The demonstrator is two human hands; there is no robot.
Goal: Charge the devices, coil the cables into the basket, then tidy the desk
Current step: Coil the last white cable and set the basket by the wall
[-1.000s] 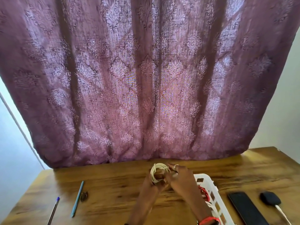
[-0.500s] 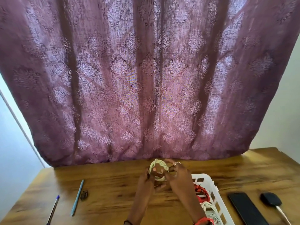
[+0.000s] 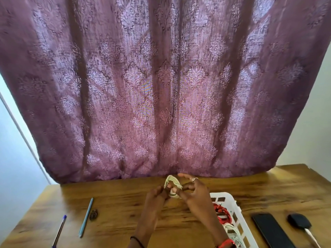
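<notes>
**Q:** So where's the cable coil sitting, and which way does it run?

**A:** lol right between both sets of fingertips, held up off the desk. It's a cream oval loop. The long axis goes from the thumbs at the near end up to the far tip. That tip pokes out past the left fingers and points at the curtain, leaning a bit left.

**Q:** And the grip?

**A:** Left hand has its fingers curled in, pinching the coil's left side. Right hand pinches the near end with its thumb and one finger bent across. Its other fingers are fanned apart above, one wearing a ring.

**Q:** Anything nearby?

**A:** White basket just right of the right-hand knuckles, with a red cable and a pale cable inside. Phone and black charger are further right. Two pens lie well left of the left fingers.
</notes>
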